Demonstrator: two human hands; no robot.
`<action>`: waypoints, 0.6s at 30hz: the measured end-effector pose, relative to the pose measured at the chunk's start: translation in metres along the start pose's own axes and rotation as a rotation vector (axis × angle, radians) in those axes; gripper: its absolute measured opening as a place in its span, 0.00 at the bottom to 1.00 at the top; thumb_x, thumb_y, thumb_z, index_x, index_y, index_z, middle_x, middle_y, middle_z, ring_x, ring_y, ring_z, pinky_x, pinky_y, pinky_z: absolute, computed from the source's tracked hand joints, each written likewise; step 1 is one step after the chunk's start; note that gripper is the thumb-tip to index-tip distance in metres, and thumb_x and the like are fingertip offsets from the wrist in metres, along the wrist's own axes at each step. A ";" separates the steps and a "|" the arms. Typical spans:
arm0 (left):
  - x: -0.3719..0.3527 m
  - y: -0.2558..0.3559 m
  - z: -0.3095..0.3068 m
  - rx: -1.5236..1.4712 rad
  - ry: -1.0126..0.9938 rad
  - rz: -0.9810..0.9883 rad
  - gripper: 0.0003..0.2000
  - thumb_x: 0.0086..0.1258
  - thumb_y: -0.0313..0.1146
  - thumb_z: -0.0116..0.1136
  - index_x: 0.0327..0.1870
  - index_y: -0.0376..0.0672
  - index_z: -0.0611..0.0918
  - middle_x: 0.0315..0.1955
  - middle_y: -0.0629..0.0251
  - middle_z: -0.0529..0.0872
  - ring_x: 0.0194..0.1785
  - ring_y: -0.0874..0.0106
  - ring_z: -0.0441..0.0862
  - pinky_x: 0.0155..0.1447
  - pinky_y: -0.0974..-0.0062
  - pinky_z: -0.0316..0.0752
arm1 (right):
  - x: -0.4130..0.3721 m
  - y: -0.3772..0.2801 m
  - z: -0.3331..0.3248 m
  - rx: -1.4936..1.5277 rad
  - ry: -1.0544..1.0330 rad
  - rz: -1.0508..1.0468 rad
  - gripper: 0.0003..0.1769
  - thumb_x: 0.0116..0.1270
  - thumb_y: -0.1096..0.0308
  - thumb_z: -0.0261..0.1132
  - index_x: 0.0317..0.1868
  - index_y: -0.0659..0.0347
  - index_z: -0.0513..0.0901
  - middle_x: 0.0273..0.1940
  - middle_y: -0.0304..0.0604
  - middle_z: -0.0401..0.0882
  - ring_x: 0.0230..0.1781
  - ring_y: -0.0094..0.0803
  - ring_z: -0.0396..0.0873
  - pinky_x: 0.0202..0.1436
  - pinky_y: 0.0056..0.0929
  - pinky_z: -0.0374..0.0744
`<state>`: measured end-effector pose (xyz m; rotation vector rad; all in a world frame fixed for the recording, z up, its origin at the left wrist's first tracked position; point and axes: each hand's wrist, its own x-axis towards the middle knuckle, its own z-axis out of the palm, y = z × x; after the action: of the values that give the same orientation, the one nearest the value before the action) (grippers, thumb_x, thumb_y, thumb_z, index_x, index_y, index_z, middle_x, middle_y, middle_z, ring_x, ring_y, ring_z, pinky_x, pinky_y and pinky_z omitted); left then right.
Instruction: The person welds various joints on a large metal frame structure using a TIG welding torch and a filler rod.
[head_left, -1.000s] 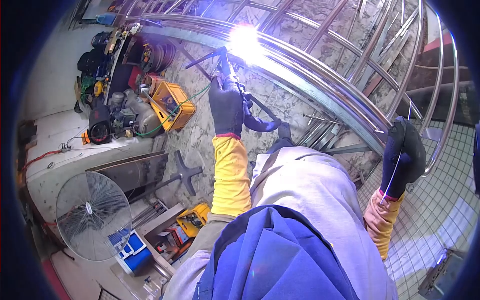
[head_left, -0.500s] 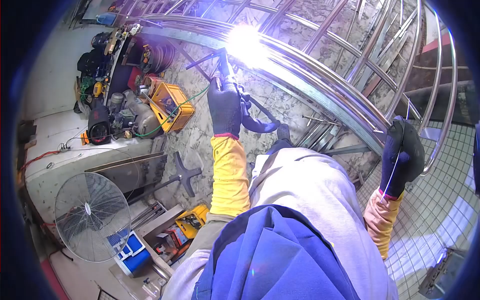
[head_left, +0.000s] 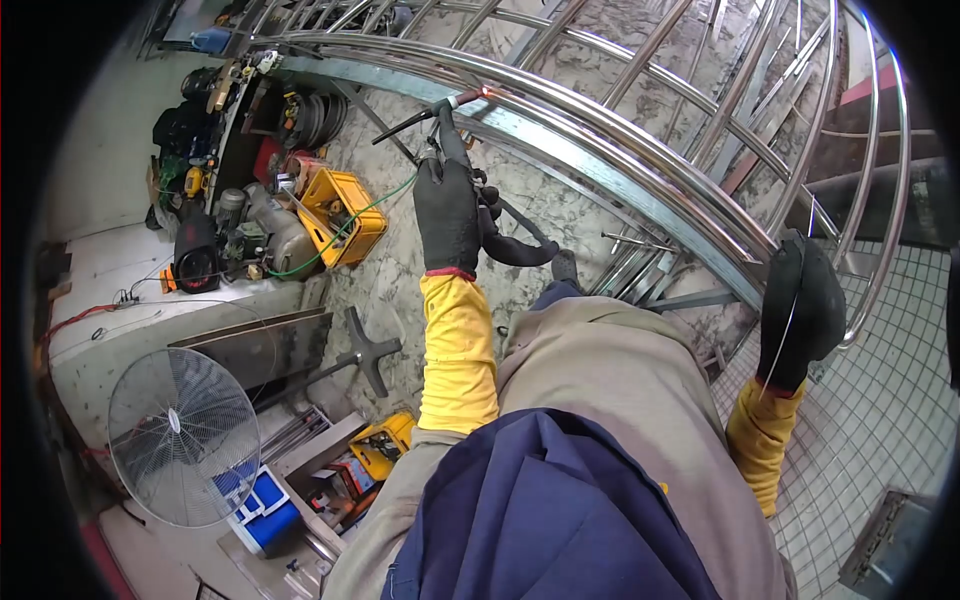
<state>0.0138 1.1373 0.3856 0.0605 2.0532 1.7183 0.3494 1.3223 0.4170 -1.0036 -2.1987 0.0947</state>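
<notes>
My left hand (head_left: 447, 215), in a black glove with a yellow sleeve, is closed around a welding torch (head_left: 432, 115). The torch's tip rests close to polished metal tubes (head_left: 600, 125), beside a small red-orange glowing spot. A dark hose curves from the torch below the hand. My right hand (head_left: 803, 310), gloved in black too, is closed on a thin metal rod (head_left: 788, 335) near the right end of the tubes. A flat grey metal bar (head_left: 545, 135) runs along the tubes.
Left of my arm are a yellow crate (head_left: 343, 217), a compressor tank (head_left: 287, 240) and a round fan (head_left: 180, 435). A blue-and-white cooler (head_left: 266, 513) and a toolbox (head_left: 383, 448) stand below. Metal pieces (head_left: 645, 265) lie beneath the frame. A green hose (head_left: 345, 228) crosses the crate.
The bright white-purple arc at the torch tip has gone out, leaving a small red glow. The purple light over the scene is gone. Both hands have barely moved.
</notes>
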 end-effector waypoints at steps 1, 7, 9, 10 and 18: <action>0.001 -0.001 -0.001 -0.023 -0.042 0.017 0.09 0.84 0.35 0.49 0.54 0.40 0.74 0.34 0.60 0.83 0.26 0.71 0.85 0.25 0.71 0.81 | -0.004 0.004 0.003 0.045 0.030 0.009 0.07 0.72 0.71 0.74 0.46 0.62 0.93 0.42 0.48 0.94 0.41 0.41 0.93 0.47 0.34 0.88; 0.001 -0.002 -0.001 -0.015 -0.066 0.041 0.12 0.86 0.33 0.48 0.63 0.40 0.74 0.32 0.63 0.82 0.25 0.73 0.83 0.25 0.73 0.80 | -0.003 0.000 0.003 0.171 0.049 0.038 0.07 0.76 0.72 0.71 0.47 0.66 0.93 0.38 0.46 0.93 0.37 0.33 0.91 0.45 0.31 0.86; 0.001 -0.002 0.000 -0.002 -0.047 0.024 0.12 0.86 0.34 0.49 0.61 0.39 0.75 0.33 0.63 0.83 0.26 0.72 0.85 0.26 0.73 0.81 | -0.002 0.000 0.001 0.107 0.005 0.050 0.08 0.77 0.71 0.70 0.48 0.65 0.93 0.38 0.46 0.92 0.36 0.35 0.90 0.44 0.31 0.85; 0.000 -0.001 0.000 -0.003 -0.046 0.024 0.12 0.86 0.34 0.49 0.61 0.39 0.75 0.33 0.63 0.83 0.26 0.72 0.85 0.26 0.73 0.81 | -0.002 0.000 0.001 0.107 0.005 0.049 0.08 0.77 0.71 0.70 0.48 0.65 0.93 0.38 0.46 0.92 0.36 0.35 0.90 0.44 0.31 0.85; -0.002 -0.002 0.000 -0.011 -0.007 -0.011 0.10 0.84 0.36 0.50 0.52 0.39 0.74 0.35 0.58 0.84 0.27 0.69 0.86 0.26 0.70 0.82 | 0.000 -0.003 -0.001 0.022 -0.037 0.051 0.07 0.77 0.71 0.70 0.46 0.65 0.92 0.37 0.46 0.92 0.36 0.34 0.90 0.43 0.30 0.85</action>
<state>0.0155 1.1361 0.3846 0.0515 2.0355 1.7202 0.3481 1.3199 0.4193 -1.0531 -2.2009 0.1619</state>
